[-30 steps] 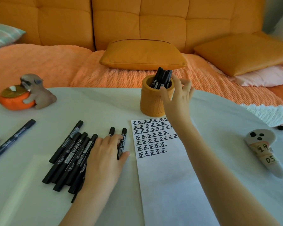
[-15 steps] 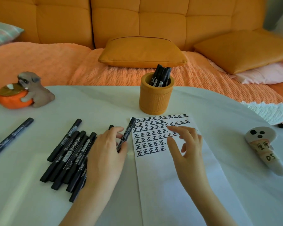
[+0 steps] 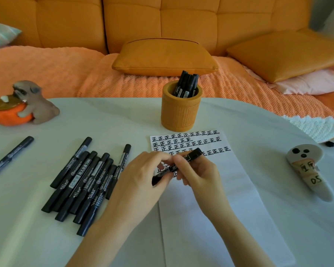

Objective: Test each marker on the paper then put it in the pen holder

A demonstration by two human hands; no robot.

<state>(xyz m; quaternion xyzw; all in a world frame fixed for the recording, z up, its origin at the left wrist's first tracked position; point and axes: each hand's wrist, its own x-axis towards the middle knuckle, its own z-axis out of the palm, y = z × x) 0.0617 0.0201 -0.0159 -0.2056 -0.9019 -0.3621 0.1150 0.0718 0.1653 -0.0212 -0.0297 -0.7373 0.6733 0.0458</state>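
Both hands hold one black marker (image 3: 193,153) over the white paper (image 3: 216,199). My left hand (image 3: 143,180) grips its lower end and my right hand (image 3: 198,171) grips its upper part; the cap end sticks out up and right. The paper's top carries rows of black test marks. Several black markers (image 3: 85,182) lie in a pile on the table left of my left hand. The orange pen holder (image 3: 181,112) stands just behind the paper with several markers upright in it.
A dog-and-pumpkin figurine (image 3: 21,105) sits at the table's far left, with a stray marker (image 3: 10,157) nearby. A white ghost-shaped object (image 3: 308,170) lies at the right. An orange sofa with cushions (image 3: 162,56) runs behind the white table (image 3: 114,122).
My right hand came back from the pen holder to the paper. My left hand lifted a marker off the pile and brought it over the paper, where both hands now hold it.
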